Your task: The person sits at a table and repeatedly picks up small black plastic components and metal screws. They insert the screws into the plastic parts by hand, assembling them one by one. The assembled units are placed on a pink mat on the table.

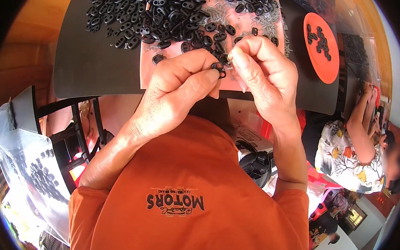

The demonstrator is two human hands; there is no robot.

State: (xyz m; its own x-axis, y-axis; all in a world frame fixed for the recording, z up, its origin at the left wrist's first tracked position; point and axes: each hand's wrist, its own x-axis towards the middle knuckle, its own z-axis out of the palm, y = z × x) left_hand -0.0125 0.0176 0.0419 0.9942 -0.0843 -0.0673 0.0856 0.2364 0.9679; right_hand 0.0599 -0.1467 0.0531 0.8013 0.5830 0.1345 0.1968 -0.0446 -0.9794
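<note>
Between the thumb and fingers of my left hand (177, 87) is a small black cord lock (219, 70) with two holes, held over the near part of the pink sheet (149, 74). My right hand (269, 79) is pinched close beside it, holding a thin metal spring (229, 67) whose end points at the cord lock. Whether the spring touches the lock or sits in it, I cannot tell. Just beyond both hands spreads a pile of black cord lock pieces (170, 17). Many loose springs (268, 21) lie scattered on the sheet to its right.
The dark table (91, 70) curves around the sheet. An orange plate (330, 71) with several small black pieces stands at the right. A clear plastic bag (24, 146) with black pieces is at the lower left. Another person (359, 144) sits at the right.
</note>
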